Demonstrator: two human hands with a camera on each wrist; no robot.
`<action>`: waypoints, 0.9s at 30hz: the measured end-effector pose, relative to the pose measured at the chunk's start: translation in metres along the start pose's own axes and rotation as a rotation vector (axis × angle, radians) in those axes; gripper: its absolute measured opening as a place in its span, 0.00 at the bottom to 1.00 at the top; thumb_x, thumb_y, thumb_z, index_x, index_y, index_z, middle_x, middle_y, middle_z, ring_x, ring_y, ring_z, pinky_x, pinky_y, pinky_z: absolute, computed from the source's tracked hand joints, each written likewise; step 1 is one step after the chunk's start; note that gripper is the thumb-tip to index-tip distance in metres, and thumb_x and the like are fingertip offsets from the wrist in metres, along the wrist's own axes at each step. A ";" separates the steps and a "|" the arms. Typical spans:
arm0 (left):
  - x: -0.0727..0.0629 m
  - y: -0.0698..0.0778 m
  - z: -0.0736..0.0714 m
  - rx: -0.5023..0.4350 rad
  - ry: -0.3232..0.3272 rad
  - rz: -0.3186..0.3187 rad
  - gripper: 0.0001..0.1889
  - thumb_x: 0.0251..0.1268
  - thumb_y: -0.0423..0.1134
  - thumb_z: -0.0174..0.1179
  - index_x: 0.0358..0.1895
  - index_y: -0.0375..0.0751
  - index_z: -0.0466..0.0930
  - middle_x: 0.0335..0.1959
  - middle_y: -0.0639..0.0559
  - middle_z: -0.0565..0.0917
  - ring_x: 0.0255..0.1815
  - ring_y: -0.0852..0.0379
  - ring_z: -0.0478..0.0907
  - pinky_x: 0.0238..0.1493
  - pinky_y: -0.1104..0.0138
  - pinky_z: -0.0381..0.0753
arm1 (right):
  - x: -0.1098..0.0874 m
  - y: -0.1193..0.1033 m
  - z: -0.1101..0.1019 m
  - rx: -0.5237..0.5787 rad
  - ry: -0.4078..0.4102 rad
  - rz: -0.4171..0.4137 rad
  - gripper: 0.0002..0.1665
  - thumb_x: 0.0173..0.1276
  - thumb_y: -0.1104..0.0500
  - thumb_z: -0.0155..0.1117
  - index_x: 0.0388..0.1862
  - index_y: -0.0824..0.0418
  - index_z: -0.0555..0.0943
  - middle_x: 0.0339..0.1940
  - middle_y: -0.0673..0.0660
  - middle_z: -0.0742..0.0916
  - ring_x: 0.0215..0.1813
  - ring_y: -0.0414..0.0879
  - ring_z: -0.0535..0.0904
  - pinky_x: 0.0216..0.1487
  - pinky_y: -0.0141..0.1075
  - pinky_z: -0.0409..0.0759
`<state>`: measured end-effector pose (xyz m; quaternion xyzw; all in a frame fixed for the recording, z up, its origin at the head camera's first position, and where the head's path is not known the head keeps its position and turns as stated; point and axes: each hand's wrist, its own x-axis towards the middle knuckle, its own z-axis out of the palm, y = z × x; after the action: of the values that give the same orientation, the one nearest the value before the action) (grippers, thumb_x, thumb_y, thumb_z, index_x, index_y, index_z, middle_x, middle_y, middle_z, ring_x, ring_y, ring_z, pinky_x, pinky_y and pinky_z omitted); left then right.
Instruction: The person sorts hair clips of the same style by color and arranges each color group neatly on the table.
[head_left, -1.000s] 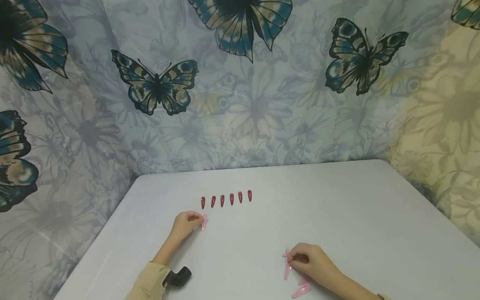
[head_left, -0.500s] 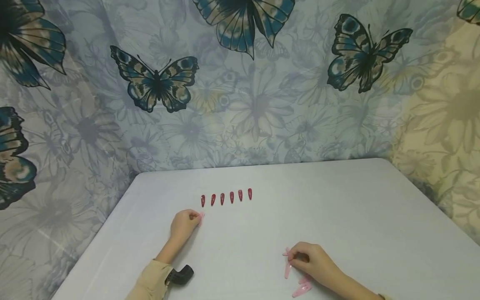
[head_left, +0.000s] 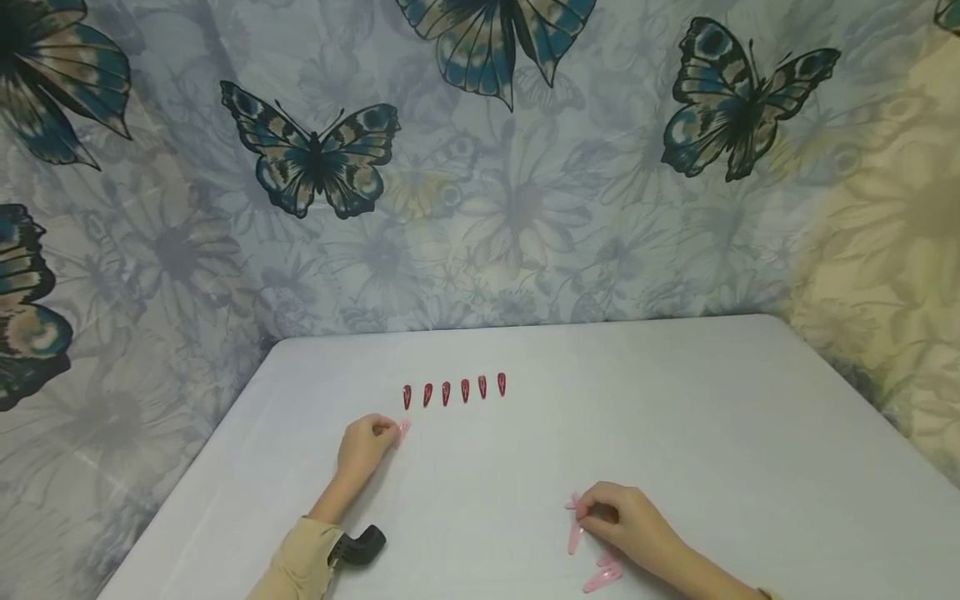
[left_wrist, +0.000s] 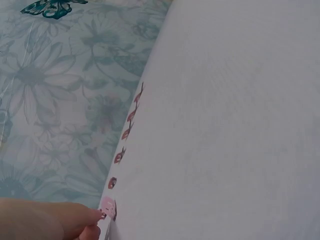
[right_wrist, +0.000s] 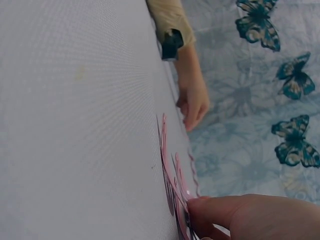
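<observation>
In the head view, my left hand [head_left: 363, 450] pinches a pink snap hair clip [head_left: 402, 431] between thumb and fingertips. That clip lies tilted just in front of the leftmost of several dark red hair clips [head_left: 465, 390], which form a straight row. The left wrist view shows the pink clip [left_wrist: 108, 206] near the end of the row, partly covered by my fingers. My right hand [head_left: 626, 525] pinches another pink hair clip [head_left: 574, 537] lower on the table. Next to it, below the fingers, more pink clips [head_left: 603, 577] overlap, some hidden by the hand.
A white table [head_left: 712, 417] spans the scene, its back edge against a butterfly-patterned cloth [head_left: 525, 208]. A black device [head_left: 360, 546] is strapped at my left wrist, by the beige sleeve [head_left: 300, 554].
My left hand has shifted slightly left and nearer the red row, and its pink clip has turned from near upright to a slant. The right hand has kept its place, still pinching its clip.
</observation>
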<state>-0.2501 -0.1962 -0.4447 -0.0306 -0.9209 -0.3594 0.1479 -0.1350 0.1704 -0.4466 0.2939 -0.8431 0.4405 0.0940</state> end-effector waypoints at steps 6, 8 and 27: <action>0.003 -0.002 -0.002 -0.089 0.019 0.125 0.03 0.49 0.32 0.65 0.28 0.36 0.83 0.31 0.47 0.82 0.37 0.48 0.76 0.39 0.57 0.71 | 0.002 0.000 -0.003 -0.013 0.007 -0.007 0.11 0.50 0.67 0.67 0.27 0.53 0.78 0.28 0.42 0.79 0.21 0.32 0.63 0.19 0.27 0.66; 0.002 -0.003 -0.003 -0.075 0.012 0.151 0.03 0.48 0.32 0.66 0.28 0.36 0.84 0.30 0.47 0.81 0.35 0.49 0.76 0.35 0.59 0.71 | 0.002 0.000 -0.002 -0.012 0.008 -0.010 0.11 0.50 0.68 0.67 0.27 0.53 0.78 0.27 0.42 0.79 0.20 0.31 0.63 0.18 0.27 0.65; 0.002 -0.007 -0.002 0.003 -0.019 0.162 0.03 0.47 0.33 0.67 0.28 0.39 0.86 0.17 0.57 0.67 0.20 0.58 0.61 0.23 0.66 0.63 | 0.003 0.003 0.002 -0.008 0.022 0.000 0.12 0.50 0.68 0.68 0.30 0.55 0.77 0.26 0.41 0.78 0.19 0.30 0.62 0.17 0.26 0.64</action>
<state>-0.2526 -0.2029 -0.4469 -0.1082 -0.9173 -0.3445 0.1680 -0.1386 0.1691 -0.4482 0.2886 -0.8439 0.4401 0.1043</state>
